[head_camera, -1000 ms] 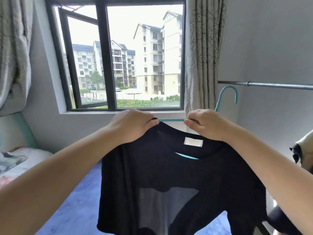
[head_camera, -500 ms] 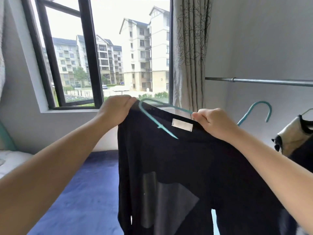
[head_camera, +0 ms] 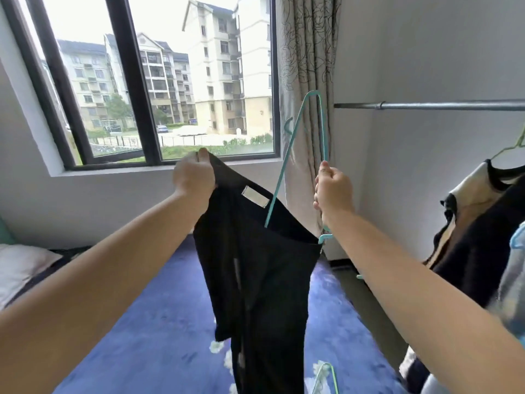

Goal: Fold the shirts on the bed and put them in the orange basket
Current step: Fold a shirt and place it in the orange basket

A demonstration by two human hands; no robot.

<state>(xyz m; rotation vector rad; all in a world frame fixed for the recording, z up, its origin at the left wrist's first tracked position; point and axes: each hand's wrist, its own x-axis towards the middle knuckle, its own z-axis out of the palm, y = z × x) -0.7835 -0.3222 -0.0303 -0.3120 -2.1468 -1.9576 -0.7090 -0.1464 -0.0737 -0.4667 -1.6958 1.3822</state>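
From the head camera I see my left hand (head_camera: 194, 177) pinching the collar edge of a black cotton shirt (head_camera: 255, 268), which hangs in the air above the blue bedspread (head_camera: 159, 322). My right hand (head_camera: 333, 190) is curled round a thin teal wire hanger (head_camera: 301, 132), whose lower end sits inside the shirt's neck opening beside a white label (head_camera: 255, 196). A grey metal rail (head_camera: 431, 105) runs along the wall to the right, with a cream-and-black garment (head_camera: 468, 211) hanging under it. A second teal hanger (head_camera: 326, 378) lies on the bedspread.
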